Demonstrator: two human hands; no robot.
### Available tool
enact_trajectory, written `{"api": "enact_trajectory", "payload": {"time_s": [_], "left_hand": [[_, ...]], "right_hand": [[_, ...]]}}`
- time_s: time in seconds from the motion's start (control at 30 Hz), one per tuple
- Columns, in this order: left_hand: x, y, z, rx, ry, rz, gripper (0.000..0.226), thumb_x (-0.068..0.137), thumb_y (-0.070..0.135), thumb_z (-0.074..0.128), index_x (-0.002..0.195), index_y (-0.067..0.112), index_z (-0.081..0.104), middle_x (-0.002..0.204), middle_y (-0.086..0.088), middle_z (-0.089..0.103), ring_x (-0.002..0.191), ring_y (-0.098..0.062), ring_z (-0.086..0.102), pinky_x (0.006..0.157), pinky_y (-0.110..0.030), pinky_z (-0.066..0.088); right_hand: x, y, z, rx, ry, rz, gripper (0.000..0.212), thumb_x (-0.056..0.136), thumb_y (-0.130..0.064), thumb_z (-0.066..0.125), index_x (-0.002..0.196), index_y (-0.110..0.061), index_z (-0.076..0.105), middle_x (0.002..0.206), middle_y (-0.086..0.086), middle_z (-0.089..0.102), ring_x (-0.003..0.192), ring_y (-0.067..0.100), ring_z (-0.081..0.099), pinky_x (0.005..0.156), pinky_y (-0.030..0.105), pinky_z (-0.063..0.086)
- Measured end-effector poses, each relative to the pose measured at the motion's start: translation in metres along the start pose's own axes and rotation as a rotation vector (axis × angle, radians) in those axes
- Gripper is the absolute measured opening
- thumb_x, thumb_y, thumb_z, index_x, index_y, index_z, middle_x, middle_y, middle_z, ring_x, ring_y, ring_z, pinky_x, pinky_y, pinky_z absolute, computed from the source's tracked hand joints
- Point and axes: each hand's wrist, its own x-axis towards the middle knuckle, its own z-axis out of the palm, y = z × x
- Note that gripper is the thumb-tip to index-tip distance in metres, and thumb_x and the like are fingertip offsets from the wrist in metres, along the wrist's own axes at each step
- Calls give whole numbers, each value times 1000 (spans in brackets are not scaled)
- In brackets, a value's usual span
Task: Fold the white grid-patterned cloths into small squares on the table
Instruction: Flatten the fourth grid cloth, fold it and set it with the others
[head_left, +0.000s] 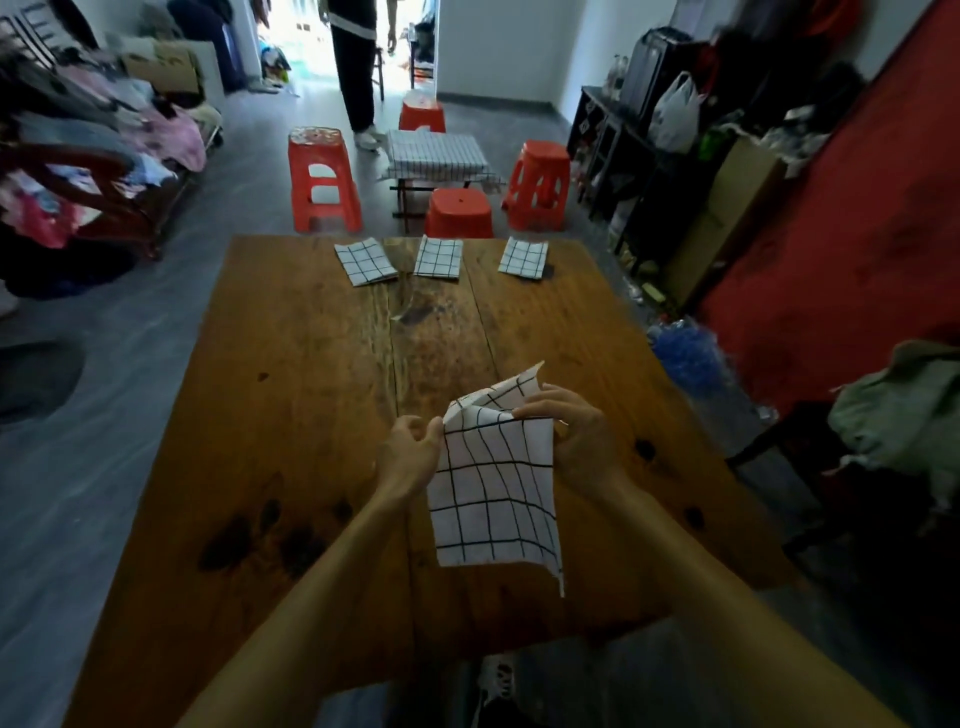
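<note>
A white grid-patterned cloth (493, 483) hangs above the near half of a wooden desk (291, 415), pinched at its top edge by the left hand (410, 452) and the right hand (571, 431). Three folded cloths (439, 257) lie in a row along the far edge, red stools (324, 179) beyond.

Dim room, backlit from a blown-out doorway

Daylight floods through the doorway (332, 36) at top centre, overexposed to white; the wooden table (311, 415) shows a faint sheen near its middle. Frame corners darken and bend with wide-angle distortion, and the right edge is smeared with blur.
</note>
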Motion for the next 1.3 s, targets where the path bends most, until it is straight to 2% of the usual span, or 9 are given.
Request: {"api": "enact_trajectory", "payload": {"time_s": [0.17,0.3,0.4,0.53,0.73,0.87,0.97,1.17,1.3], "left_hand": [[-11,8,3,-97,-161,85,34,93,39,54,116,15,57,114,-3,61,95,-12,58,76,-27,52],[-17,14,10,-107,-192,133,47,91,32,60,132,17,44,113,5,49,102,-15,53,70,-21,47],[-13,22,17,-109,-129,159,24,96,29,51,107,11,63,100,-3,63,89,-17,61,70,-29,53],[-4,36,15,-119,-76,125,38,97,25,47,66,6,58,65,-8,53,62,-21,49,58,-34,40],[2,67,7,-347,-138,-277,25,85,27,57,94,7,69,91,-16,71,85,-31,67,82,-45,55],[1,79,2,-418,-230,-391,26,92,23,46,97,5,65,78,-14,67,70,-25,61,63,-36,51],[-3,74,6,-398,-194,-453,31,94,32,48,96,6,63,85,-14,65,76,-25,62,68,-38,51],[-4,65,6,-419,17,-79,45,89,33,62,129,17,49,121,-9,57,102,-25,61,82,-41,55],[-13,66,6,-150,-9,159,31,85,19,67,115,22,62,105,1,60,95,-10,59,73,-22,51]], "right_hand": [[-4,8,-13,72,13,63,29,75,0,76,100,-14,73,111,4,67,113,18,58,94,26,49],[-2,11,-22,221,5,74,36,73,6,75,94,-23,70,101,0,68,98,7,64,83,18,52],[0,18,-32,267,-33,84,35,72,3,77,93,-23,70,102,2,68,97,11,65,79,21,55],[3,44,-54,81,-50,116,24,79,-4,73,98,-17,72,100,-2,69,90,7,64,75,21,56],[4,88,-78,-172,-33,-7,21,82,-9,72,103,-15,73,100,5,73,87,11,66,75,23,55],[7,97,-82,-82,35,21,22,85,-8,70,106,-13,72,101,0,72,89,6,66,74,7,50],[11,95,-84,66,34,148,23,86,-7,67,107,-15,71,99,-7,69,88,0,64,74,10,52],[17,91,-86,313,-24,298,33,88,3,60,101,-26,68,101,-7,68,95,10,66,76,27,59],[19,85,-86,422,1,331,27,91,2,57,108,-15,68,107,3,68,98,14,66,78,28,58]]}}
